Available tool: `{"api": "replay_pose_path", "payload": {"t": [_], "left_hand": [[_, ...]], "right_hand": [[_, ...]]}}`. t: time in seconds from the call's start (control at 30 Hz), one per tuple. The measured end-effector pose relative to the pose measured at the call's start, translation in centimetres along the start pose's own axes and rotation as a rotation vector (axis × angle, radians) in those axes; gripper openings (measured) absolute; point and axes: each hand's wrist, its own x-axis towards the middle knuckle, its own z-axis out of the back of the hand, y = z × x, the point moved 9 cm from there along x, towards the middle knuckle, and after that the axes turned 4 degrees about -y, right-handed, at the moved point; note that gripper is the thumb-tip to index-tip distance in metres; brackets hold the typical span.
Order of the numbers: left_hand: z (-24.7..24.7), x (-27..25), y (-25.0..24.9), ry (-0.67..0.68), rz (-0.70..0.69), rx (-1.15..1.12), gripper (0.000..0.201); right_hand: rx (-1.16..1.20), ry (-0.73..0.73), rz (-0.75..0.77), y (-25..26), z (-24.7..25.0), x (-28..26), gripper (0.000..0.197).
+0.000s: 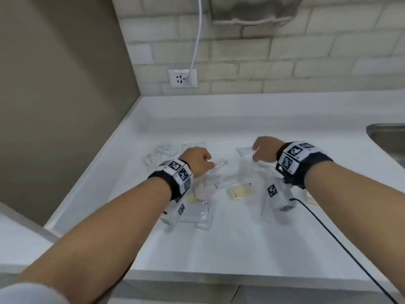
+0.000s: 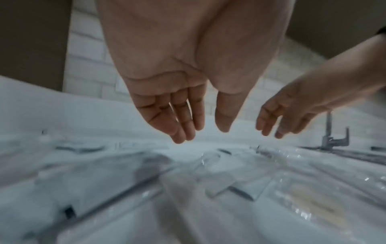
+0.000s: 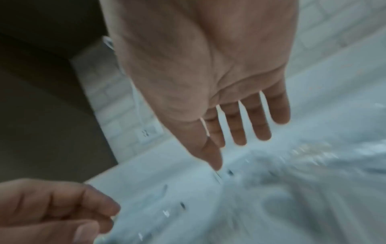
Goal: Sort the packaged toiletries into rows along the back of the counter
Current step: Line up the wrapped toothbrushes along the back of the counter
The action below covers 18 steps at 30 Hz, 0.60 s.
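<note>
Several clear-wrapped toiletry packets lie scattered on the white counter [image 1: 241, 238]: a wrapped comb [image 1: 230, 179], a yellowish sachet [image 1: 240, 194], a square packet [image 1: 246, 152] and white packets [image 1: 166, 149] at the back left. My left hand [image 1: 200, 162] hovers over the left part of the pile; in the left wrist view its fingers [image 2: 183, 118] hang straight and hold nothing. My right hand [image 1: 263, 149] hovers above the square packet, its fingers [image 3: 238, 125] spread and empty. Motion blur smears the packets in both wrist views.
A steel sink [image 1: 388, 137] cuts into the counter at the right, with a tap [image 2: 332, 133] behind it. A wall socket [image 1: 182, 78] with a white cable [image 1: 198, 36] sits above the bare back strip. A black cable [image 1: 341, 244] trails from my right wrist.
</note>
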Motion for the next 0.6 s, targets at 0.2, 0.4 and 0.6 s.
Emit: {"api": "replay_pose_path", "payload": {"t": [0.2,0.4,0.6], "left_hand": [[-4.1,1.6,0.6,0.131,0.043,0.326,0.046],[-4.5,2.7,0.7,0.066,0.007,0.300,0.035],[-2.5,3.0,1.5,-0.159,0.098,-0.039,0.019]], "right_hand": [[-0.077,0.008,-0.126,-2.2,-3.9,0.3,0.019],[-0.145,0.018,-0.070,-1.3,-4.6,0.8,0.019],[0.005,-0.069,0.085,3.2,-2.8,1.4,0.030]]}}
